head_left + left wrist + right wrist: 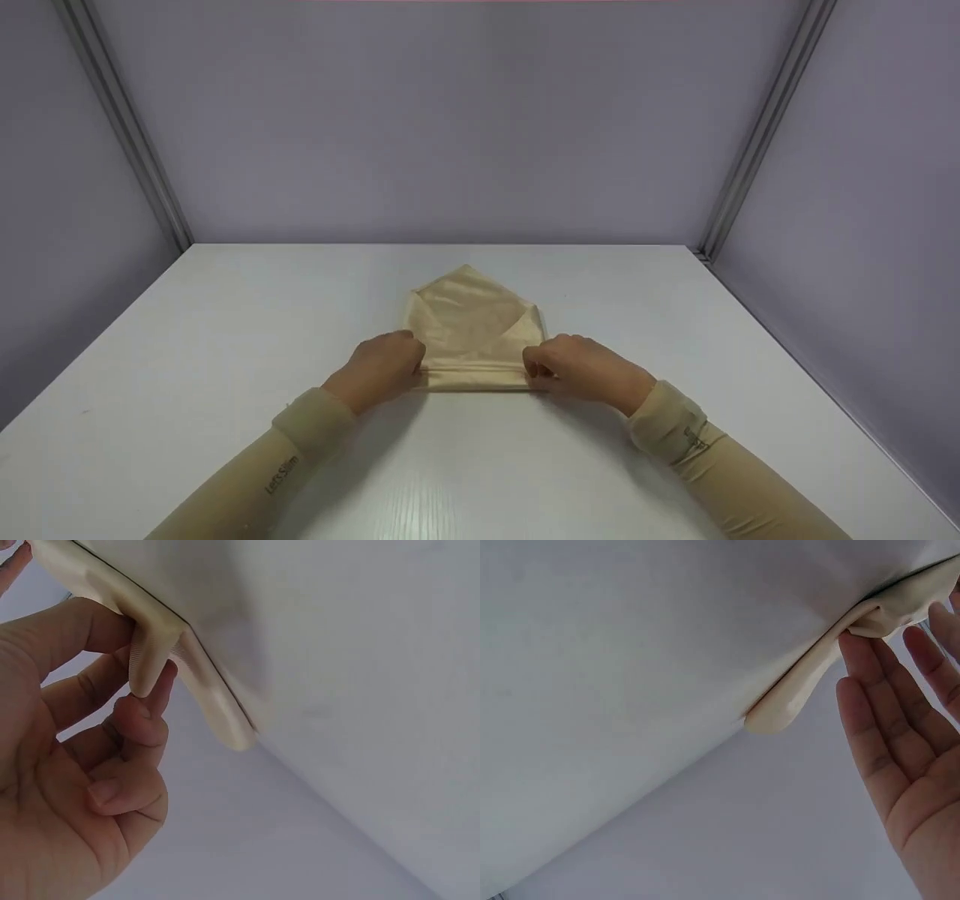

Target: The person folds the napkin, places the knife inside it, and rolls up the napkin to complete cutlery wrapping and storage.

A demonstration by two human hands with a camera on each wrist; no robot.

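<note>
The cloth (474, 330) lies on the white table (225, 337) between the two hands, its rolled near edge running from left to right and its pointed end facing away from the person. The left hand (379, 366) pinches the left end of this roll with curled fingers (146, 667). The right hand (581, 367) is at the right end, with fingers (870, 682) nearly straight and touching the roll, so both hands are equally near.

The left hand (82, 765) pinched the rolled edge of a cream, soft folded cloth (161, 637) between curled fingers (146, 701), against a smooth white tabletop (352, 690). A plain pale lilac wall (247, 840) filled the lower part.
</note>
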